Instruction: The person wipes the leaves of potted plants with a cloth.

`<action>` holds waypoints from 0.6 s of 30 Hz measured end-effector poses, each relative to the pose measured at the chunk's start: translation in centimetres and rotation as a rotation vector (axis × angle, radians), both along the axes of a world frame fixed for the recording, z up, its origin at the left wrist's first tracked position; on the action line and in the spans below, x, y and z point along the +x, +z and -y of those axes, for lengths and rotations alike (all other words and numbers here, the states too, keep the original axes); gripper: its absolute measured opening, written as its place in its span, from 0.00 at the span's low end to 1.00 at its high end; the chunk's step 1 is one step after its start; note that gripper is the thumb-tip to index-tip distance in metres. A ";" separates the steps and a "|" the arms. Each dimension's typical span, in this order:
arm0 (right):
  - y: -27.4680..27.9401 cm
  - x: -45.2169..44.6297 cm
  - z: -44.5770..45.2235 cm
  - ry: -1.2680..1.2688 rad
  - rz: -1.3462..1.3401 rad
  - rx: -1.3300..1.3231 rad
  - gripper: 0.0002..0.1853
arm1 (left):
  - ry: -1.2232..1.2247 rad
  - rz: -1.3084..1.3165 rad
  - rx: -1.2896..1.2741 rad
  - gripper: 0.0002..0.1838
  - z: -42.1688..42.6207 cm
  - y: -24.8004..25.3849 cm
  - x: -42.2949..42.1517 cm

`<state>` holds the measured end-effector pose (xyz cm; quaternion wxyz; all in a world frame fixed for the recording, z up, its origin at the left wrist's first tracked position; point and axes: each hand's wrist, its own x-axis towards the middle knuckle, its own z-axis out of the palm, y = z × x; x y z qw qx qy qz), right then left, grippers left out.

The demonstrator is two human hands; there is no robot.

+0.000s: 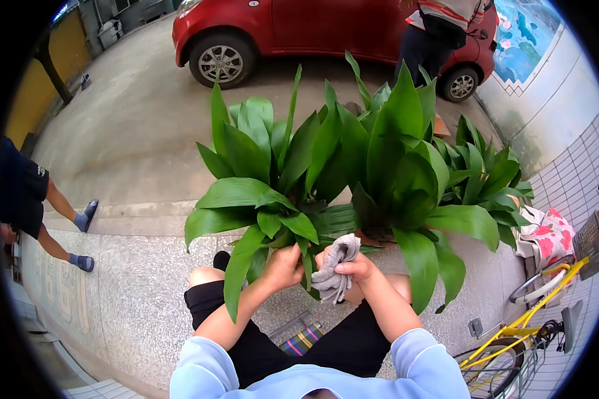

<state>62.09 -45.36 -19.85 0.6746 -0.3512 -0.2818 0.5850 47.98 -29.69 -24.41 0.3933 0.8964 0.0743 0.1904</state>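
Observation:
A bunched grey cloth [337,268] is gripped in my right hand [358,267], thumb across its front, beside the lower leaves of a broad-leaved green plant [246,193]. My left hand [284,267] is closed at the base of that plant, among its low leaves. What its fingers hold is partly hidden by the foliage. A second leafy plant [406,173] stands just to the right, its long leaves hanging down past my right forearm. Both plants are in front of my knees.
A red car [313,26] is parked behind the plants, with a person [439,33] standing by it. Another person [30,193] is at the left edge. A yellow bicycle [526,326] and a floral bag [546,239] stand at the right wall.

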 end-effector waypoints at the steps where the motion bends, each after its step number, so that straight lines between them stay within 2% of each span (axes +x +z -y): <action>1: 0.1 0.3 -0.1 0.001 -0.029 0.031 0.16 | 0.004 -0.040 -0.005 0.24 0.0 0.3 -0.2; 2: 0.1 1.0 -0.1 -0.038 -0.064 0.042 0.16 | 0.005 -0.015 0.011 0.24 -0.1 0.5 -0.1; 3: -3.4 3.0 0.1 0.023 -0.212 0.155 0.19 | 0.006 0.011 0.026 0.23 -0.2 0.7 -0.1; 5: -1.0 3.2 -0.2 -0.327 -0.260 0.021 0.17 | 0.016 0.022 0.043 0.22 -0.4 0.4 -0.1; 7: -0.9 4.2 -1.1 -0.503 -0.105 -0.047 0.17 | 0.030 0.029 0.002 0.21 -0.3 0.9 -0.1; 8: -1.7 4.6 -1.3 -0.522 0.068 -0.129 0.19 | 0.031 0.024 0.007 0.20 -0.2 1.2 -0.2; 9: -2.8 4.7 -1.6 -0.488 0.279 -0.210 0.21 | 0.037 0.017 0.018 0.20 -0.1 1.1 -0.3; 11: -4.8 3.4 -2.0 -0.364 0.384 -0.368 0.21 | 0.026 0.039 -0.002 0.19 0.1 1.1 -0.3; 12: -5.1 2.3 -2.0 -0.272 0.404 -0.362 0.21 | 0.018 0.035 0.037 0.21 0.1 1.3 -0.3; 14: -3.7 0.2 -2.2 -0.050 0.411 -0.450 0.21 | 0.003 0.023 0.109 0.24 0.2 1.5 -0.6; 17: -4.2 -0.2 -2.1 0.144 0.463 -0.440 0.22 | 0.060 0.027 0.054 0.35 0.0 0.9 -1.1; 18: -3.0 -0.7 -1.9 0.083 0.453 -0.352 0.22 | 0.063 -0.047 -0.024 0.47 -0.1 1.1 -1.2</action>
